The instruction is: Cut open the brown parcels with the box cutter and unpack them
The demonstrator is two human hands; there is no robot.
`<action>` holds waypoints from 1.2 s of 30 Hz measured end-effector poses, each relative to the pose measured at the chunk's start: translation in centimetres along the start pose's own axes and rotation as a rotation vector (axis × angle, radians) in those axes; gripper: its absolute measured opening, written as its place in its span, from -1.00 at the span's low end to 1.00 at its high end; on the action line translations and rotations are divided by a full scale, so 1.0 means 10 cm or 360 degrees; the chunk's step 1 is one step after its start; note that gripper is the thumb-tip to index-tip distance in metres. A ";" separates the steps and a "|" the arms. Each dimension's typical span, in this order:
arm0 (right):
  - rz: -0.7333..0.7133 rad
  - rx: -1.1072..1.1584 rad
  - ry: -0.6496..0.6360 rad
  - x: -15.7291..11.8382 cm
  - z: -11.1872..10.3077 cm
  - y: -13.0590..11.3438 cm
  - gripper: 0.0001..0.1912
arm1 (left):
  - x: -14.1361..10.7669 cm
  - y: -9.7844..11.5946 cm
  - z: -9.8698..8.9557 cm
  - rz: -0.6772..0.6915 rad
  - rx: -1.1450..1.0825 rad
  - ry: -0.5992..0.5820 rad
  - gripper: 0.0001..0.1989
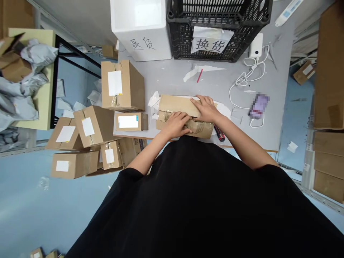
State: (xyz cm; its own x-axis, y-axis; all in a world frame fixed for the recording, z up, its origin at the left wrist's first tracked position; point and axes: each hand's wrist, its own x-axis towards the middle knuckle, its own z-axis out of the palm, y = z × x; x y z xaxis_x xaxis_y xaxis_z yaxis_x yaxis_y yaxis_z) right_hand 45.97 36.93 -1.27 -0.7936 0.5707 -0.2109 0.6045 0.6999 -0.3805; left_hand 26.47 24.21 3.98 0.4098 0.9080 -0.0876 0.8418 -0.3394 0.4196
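Observation:
A brown cardboard box [172, 102] with a creased, taped top lies at the table's front edge, close to my body. My left hand [176, 123] rests on its near side, fingers stretched over the taped seam. Farther right, my right hand [206, 109] lies on the top with its fingers spread across the cardboard. Both hands touch the box without wrapping round it. Beside its right end is a red and black box cutter [219, 133], partly under my forearm. Torn white paper [154, 99] sticks out at the left end.
A white bin [141, 32] and a black crate [209, 43] stand at the table's back. Labelled cartons [131, 86] are stacked to the left. A phone [258, 106] with a white cable [243, 80] lies at the right. Bags [40, 57] fill a side table.

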 end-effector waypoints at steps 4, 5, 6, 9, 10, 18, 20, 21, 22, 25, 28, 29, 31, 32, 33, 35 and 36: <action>0.0015 -0.0013 -0.0058 0.05 0.00 0.02 0.08 | 0.08 -0.12 -0.02 -0.0098 0.0078 -0.0203 -0.45; 0.0026 -0.0018 -0.0074 0.05 -0.01 0.02 0.06 | 0.10 -0.14 -0.02 -0.0126 0.0080 -0.0247 -0.50; 0.0037 -0.0027 -0.0086 0.05 -0.02 0.02 0.04 | 0.11 -0.14 -0.02 -0.0144 0.0065 -0.0288 -0.56; 0.0066 -0.0051 -0.0096 0.04 -0.03 0.01 0.03 | 0.07 -0.09 -0.07 -0.0146 0.0004 -0.0357 -0.78; 0.0068 -0.0052 -0.0095 0.04 -0.04 0.01 0.04 | 0.03 -0.05 -0.10 -0.0151 0.0013 -0.0362 -0.83; 0.0103 -0.0079 -0.0093 0.07 -0.03 0.03 0.05 | -0.39 0.44 -0.12 -0.0179 0.0267 -0.0453 -0.75; 0.0106 -0.0071 -0.0101 0.07 -0.04 0.02 0.05 | -0.50 0.47 -0.01 -0.0190 0.0268 -0.0395 -0.74; 0.0098 -0.0053 -0.0106 0.07 -0.04 0.03 0.05 | -0.56 0.45 0.05 -0.0192 0.0260 -0.0345 -0.72; 0.0090 -0.0028 -0.0106 0.07 -0.04 0.03 0.04 | -0.61 0.43 0.12 -0.0184 0.0249 -0.0294 -0.69; 0.0078 0.0060 -0.0076 0.07 -0.05 0.04 0.02 | -0.73 0.35 0.34 -0.0145 0.0211 -0.0167 -0.56; 0.0083 0.0145 -0.0020 0.08 -0.09 0.04 -0.04 | -0.78 0.30 0.54 -0.0168 0.0147 -0.0027 -0.55; 0.0084 0.0171 -0.0005 0.08 -0.13 0.05 -0.08 | -0.78 0.29 0.59 -0.0187 0.0129 0.0018 -0.56; 0.0089 0.0210 0.0004 0.09 -0.24 0.06 -0.21 | -0.76 0.28 0.65 -0.0207 0.0103 0.0073 -0.58; 0.0100 0.0216 -0.0003 0.10 -0.31 0.08 -0.30 | -0.75 0.27 0.66 -0.0209 0.0094 0.0085 -0.58; 0.0126 0.0209 -0.0010 0.12 -0.38 0.10 -0.37 | -0.74 0.26 0.67 -0.0203 0.0085 0.0086 -0.58; 0.0219 0.0160 0.0000 0.20 -0.53 0.17 -0.45 | -0.72 0.24 0.66 -0.0195 0.0075 0.0078 -0.59; 0.0280 0.0123 0.0028 0.25 -0.60 0.22 -0.44 | -0.72 0.23 0.66 -0.0195 0.0076 0.0076 -0.59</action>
State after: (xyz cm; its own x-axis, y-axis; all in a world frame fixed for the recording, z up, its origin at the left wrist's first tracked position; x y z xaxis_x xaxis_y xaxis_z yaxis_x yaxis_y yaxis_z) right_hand 45.76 42.46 2.78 -0.6744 0.6892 -0.2649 0.7261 0.5539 -0.4073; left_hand 27.82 15.28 -0.38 0.2865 0.9536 -0.0923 0.9008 -0.2354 0.3649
